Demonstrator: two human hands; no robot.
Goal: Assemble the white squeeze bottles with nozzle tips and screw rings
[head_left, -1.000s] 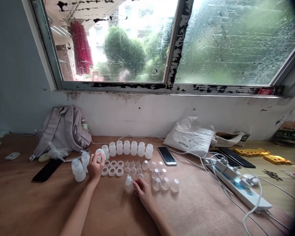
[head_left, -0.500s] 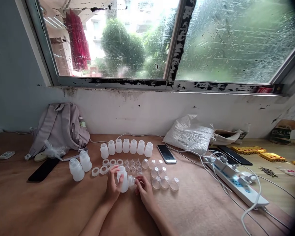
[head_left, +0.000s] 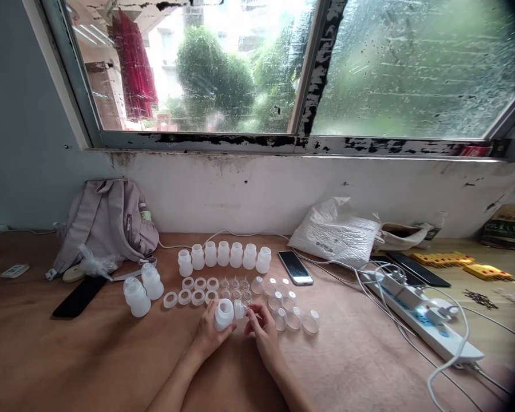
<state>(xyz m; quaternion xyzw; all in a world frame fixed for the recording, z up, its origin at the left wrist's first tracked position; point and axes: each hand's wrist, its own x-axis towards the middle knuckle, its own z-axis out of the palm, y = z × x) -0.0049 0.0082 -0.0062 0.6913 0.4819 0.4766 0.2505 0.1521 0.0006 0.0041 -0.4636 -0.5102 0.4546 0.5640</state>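
My left hand [head_left: 210,332] is wrapped round a frosted white baby bottle [head_left: 224,318], its open mouth tilted up toward me. Close to the bottle's right side, my right hand [head_left: 261,326] pinches the tip of a clear teat set in a white screw ring [head_left: 240,309]; ring and bottle look slightly apart. Beyond my hands lie white screw rings [head_left: 185,296] in two rows, then several clear teats [head_left: 235,283]. Clear domed caps [head_left: 310,321] stand to the right. Several open bottles [head_left: 223,253] form a row behind, and two capped bottles [head_left: 137,297] stand at left.
A black phone [head_left: 78,297] and a grey backpack [head_left: 107,226] are on the left. Right of the bottle row lie another phone [head_left: 296,268], a silver bag [head_left: 335,232] and a power strip [head_left: 424,317] with loose white cables. Yellow parts [head_left: 487,272] lie far right.
My left hand has tipped the bottle so its mouth now faces me. The right hand has raised the ring and teat slightly away from the table. The view has shifted a little.
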